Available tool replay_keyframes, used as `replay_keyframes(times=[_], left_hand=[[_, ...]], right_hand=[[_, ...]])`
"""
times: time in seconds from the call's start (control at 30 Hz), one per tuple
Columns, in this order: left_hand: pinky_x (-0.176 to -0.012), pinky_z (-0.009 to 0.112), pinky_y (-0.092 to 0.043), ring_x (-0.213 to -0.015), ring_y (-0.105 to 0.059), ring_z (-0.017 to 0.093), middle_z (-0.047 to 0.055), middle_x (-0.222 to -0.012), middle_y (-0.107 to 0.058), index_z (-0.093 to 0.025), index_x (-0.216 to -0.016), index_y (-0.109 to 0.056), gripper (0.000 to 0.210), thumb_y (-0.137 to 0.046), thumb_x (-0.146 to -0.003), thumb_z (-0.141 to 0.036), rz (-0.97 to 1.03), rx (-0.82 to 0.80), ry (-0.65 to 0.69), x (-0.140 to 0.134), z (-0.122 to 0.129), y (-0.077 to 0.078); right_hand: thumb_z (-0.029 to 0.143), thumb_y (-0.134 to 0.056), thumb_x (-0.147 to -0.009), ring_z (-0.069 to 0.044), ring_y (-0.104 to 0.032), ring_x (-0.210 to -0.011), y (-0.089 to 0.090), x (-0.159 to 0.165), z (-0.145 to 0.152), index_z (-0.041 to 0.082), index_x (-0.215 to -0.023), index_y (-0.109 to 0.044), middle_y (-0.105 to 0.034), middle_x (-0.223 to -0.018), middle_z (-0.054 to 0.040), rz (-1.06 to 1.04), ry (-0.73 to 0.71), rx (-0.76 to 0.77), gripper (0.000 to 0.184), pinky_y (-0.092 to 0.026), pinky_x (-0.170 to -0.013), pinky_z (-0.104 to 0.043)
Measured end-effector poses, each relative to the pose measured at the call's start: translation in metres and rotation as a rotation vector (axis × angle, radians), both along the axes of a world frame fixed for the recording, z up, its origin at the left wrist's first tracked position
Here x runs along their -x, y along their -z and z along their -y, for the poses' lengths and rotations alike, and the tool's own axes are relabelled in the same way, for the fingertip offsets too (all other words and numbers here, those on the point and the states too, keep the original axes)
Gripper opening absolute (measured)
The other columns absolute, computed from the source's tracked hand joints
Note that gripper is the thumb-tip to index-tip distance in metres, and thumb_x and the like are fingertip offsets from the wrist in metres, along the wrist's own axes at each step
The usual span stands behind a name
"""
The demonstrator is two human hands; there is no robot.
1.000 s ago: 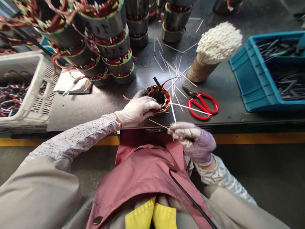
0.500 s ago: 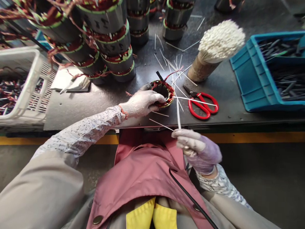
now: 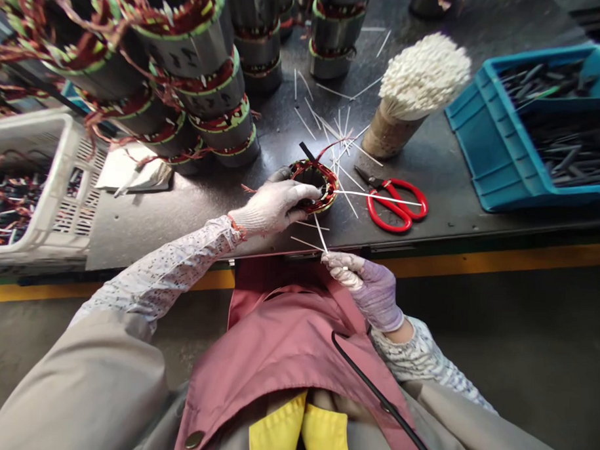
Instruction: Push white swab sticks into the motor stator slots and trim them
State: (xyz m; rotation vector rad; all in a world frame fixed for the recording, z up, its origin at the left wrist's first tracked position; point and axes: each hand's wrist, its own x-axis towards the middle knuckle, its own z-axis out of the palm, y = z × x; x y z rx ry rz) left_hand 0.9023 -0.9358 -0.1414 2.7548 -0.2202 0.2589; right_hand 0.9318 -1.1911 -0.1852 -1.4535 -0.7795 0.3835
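On the bench edge stands a motor stator (image 3: 331, 177) with red-brown windings, a red lead and a black sleeve sticking up. My left hand (image 3: 284, 203), in a white glove, grips its near left rim, with the thumb and fingers around the winding. My right hand (image 3: 364, 286), in a white and purple glove, is closed in a pinch on a thin white cord (image 3: 320, 235). This cord runs up to the near side of the stator. A second white strand (image 3: 374, 196) sticks out rightward from the stator, across red-handled scissors (image 3: 396, 205).
Loose white strands (image 3: 337, 131) lie behind the stator. A bundle of white strands (image 3: 426, 72) stands in a brown holder. Blue bins (image 3: 473, 132) with black sleeves are at right. Stacked stators (image 3: 211, 84) rise at back left, beside a white crate (image 3: 68, 177) of wires.
My right hand has moved left, swinging the pinched cord from the stator's right side to its near side. My left hand stays on the stator. The whole view has shifted slightly.
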Motion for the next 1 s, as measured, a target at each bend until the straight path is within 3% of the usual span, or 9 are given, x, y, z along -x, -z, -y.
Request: replay_keyframes(times=[0.2,0.33,0.47,0.6,0.8,1.0], left_hand=[[-0.109,0.04,-0.04,-0.111,-0.066,0.022,0.008,-0.114,-0.072,-0.017,-0.126,-0.057,0.046,-0.069,-0.083,-0.026,0.11,0.187,-0.107,0.007,0.01,0.009],[-0.108,0.04,-0.042,-0.104,-0.069,0.019,0.007,-0.102,-0.076,-0.016,-0.135,-0.049,0.048,-0.062,-0.089,-0.023,0.203,0.378,-0.212,0.013,0.019,0.018],[-0.114,0.047,-0.031,-0.095,-0.072,0.016,0.002,-0.097,-0.077,-0.025,-0.104,-0.069,0.017,-0.057,-0.093,-0.029,0.318,0.196,-0.135,0.012,0.019,0.023],[-0.109,0.046,-0.034,-0.09,-0.072,0.015,0.001,-0.092,-0.077,-0.028,-0.097,-0.073,0.021,-0.052,-0.096,-0.032,0.345,0.095,-0.069,0.008,0.015,0.023],[-0.104,0.045,-0.037,-0.088,-0.07,0.016,0.002,-0.096,-0.077,-0.029,-0.102,-0.074,0.026,-0.049,-0.097,-0.033,0.283,0.039,-0.031,0.006,0.013,0.02],[-0.102,0.043,-0.039,-0.085,-0.069,0.016,0.002,-0.094,-0.077,-0.029,-0.101,-0.074,0.026,-0.049,-0.097,-0.035,0.261,0.073,-0.018,0.005,0.012,0.019]], right_hand=[[0.022,-0.069,-0.083,-0.017,-0.073,-0.088,0.013,-0.017,-0.057,0.023,-0.093,-0.076,-0.077,-0.098,-0.003,0.122,0.122,-0.134,0.012,-0.062,-0.08,-0.029],[0.025,-0.07,-0.082,-0.017,-0.072,-0.084,0.014,-0.025,-0.069,0.022,-0.087,-0.074,-0.076,-0.091,-0.0039,0.268,0.201,-0.103,0.007,-0.06,-0.08,-0.03],[0.023,-0.073,-0.08,-0.016,-0.069,-0.078,-0.008,-0.019,-0.058,0.022,-0.079,-0.072,-0.071,-0.087,-0.0035,0.394,0.229,-0.078,0.002,-0.058,-0.071,-0.029],[0.026,-0.071,-0.082,-0.015,-0.065,-0.072,-0.025,-0.021,-0.063,0.022,-0.075,-0.071,-0.068,-0.079,-0.0029,0.472,0.192,0.039,0.009,-0.055,-0.067,-0.029],[0.041,-0.069,-0.083,-0.016,-0.059,-0.062,-0.004,-0.044,-0.08,0.021,-0.063,-0.066,-0.063,-0.064,-0.0035,0.549,0.235,0.231,0.029,-0.048,-0.061,-0.03],[0.031,-0.067,-0.085,-0.015,-0.062,-0.069,-0.011,-0.034,-0.068,0.02,-0.07,-0.067,-0.065,-0.074,-0.0036,0.587,0.215,0.123,0.018,-0.049,-0.066,-0.029]])
